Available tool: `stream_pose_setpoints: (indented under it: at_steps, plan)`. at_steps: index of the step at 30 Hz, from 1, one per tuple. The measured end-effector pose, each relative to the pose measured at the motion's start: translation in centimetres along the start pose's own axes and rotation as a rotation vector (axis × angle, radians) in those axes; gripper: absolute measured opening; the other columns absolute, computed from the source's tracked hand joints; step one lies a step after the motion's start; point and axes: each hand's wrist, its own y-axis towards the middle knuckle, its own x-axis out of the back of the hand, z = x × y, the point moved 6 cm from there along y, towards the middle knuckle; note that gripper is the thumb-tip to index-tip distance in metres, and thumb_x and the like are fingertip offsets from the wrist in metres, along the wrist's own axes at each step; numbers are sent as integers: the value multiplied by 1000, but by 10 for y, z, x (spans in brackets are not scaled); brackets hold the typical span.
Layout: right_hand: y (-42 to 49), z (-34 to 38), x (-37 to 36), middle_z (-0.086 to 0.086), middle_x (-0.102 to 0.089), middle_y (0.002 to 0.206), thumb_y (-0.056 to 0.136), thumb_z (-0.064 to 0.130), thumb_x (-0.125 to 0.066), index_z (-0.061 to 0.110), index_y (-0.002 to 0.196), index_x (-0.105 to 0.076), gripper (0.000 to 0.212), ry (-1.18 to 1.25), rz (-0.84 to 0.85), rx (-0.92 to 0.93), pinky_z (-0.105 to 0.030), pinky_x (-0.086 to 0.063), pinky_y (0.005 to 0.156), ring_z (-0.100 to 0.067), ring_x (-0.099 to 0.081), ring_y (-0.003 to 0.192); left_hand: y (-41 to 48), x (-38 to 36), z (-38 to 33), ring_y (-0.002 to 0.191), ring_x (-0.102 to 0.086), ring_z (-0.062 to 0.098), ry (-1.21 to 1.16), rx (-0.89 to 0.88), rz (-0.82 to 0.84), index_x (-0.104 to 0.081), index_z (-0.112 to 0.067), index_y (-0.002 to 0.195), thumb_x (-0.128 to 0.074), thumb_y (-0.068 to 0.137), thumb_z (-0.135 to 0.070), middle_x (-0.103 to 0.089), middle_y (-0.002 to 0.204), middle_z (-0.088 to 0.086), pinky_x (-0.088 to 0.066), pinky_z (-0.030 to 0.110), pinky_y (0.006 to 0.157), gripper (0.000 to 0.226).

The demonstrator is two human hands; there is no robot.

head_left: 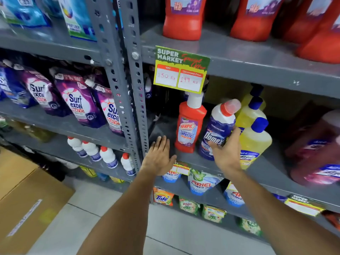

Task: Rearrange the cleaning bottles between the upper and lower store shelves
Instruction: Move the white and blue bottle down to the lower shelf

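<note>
**Hands at the middle shelf, Domex bottle tilted in our right grip**

We face grey slotted-steel shelving over a pale tiled floor (103, 208), with a cardboard box (27, 196) low on the left. Purple Surf Excel pouches (77, 102) lean on the left bay. Our left hand (159, 156) lies flat and unclenched, fingers spread, on the front edge of the middle shelf (272, 173), holding nothing. Just beside it a red Harpic bottle (189, 126) stands upright beneath a hanging Super Market price tag (181, 69). Our right hand (227, 151) grasps the blue Domex bottle (218, 129) around its lower body; its long axis tilts right, the red cap pointing up toward the yellow bottles (254, 138) it touches. Red jugs (183, 21) line the upper shelf.
</note>
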Motion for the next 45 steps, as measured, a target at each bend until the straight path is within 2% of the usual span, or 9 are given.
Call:
stream_pose_setpoints:
  at_steps: [8,13,21,26,30,33,37,40,45]
  plan:
    - [41,-17,-20,-8,-61,131,80,-1,-75,11,133,-36,66,-50,-58,-119,-38,-50,95,-28,-61,114,6,-28,5,152,8,30,43,-10,30,2,0,154,-20,102,-46,6,165,18,4,45,123,73]
    - [59,-24,-27,-4,-60,133,78,3,-76,24,133,-35,72,-21,-70,-154,-52,-51,100,-27,-61,118,6,-32,9,152,5,30,59,-30,-16,-1,-1,154,-6,96,-52,2,165,17,4,44,121,78]
    - [53,-30,-32,-9,-66,121,81,7,-74,19,141,-34,74,-44,-107,-200,-49,-55,95,-28,-66,107,7,-33,9,152,7,28,24,-33,-21,-1,-2,155,-18,102,-47,4,165,15,7,43,122,72]
    - [15,-22,-33,-14,-66,124,85,3,-63,9,127,-50,44,-38,-180,-220,-50,-55,92,-35,-65,110,6,-34,14,152,9,27,4,-57,9,2,-3,155,-22,102,-47,7,165,14,9,41,120,73]
    - [2,7,-38,-7,-62,129,82,-7,-62,9,134,-53,55,99,-90,-104,-31,-53,95,-19,-61,112,2,-31,12,152,7,28,8,-60,-9,2,-3,155,-23,102,-45,4,165,15,7,42,121,72]
    - [13,35,-43,-2,-61,134,78,4,-78,13,137,-48,67,187,62,-18,-32,-55,96,-15,-61,116,3,-28,9,152,9,27,-1,-47,0,4,-4,155,-24,103,-44,6,166,13,8,42,121,71]
    - [25,46,-59,-2,-62,134,73,14,-87,17,141,-43,81,85,267,-14,-37,-56,95,-18,-64,115,4,-28,9,152,13,25,-6,-24,45,8,-4,155,-21,103,-43,12,165,12,9,42,122,71]
    - [29,43,-66,-6,-67,129,75,18,-87,12,135,-53,69,64,287,-31,-49,-56,97,-22,-67,112,5,-29,11,151,14,26,-2,-14,51,9,-4,154,-21,102,-44,13,165,12,10,42,122,72]
    - [12,26,-50,-6,-69,127,77,20,-86,11,134,-54,66,77,187,-19,-46,-57,96,-21,-69,111,7,-31,12,151,14,26,2,-22,33,7,-3,155,-21,102,-46,11,165,13,11,41,121,73]
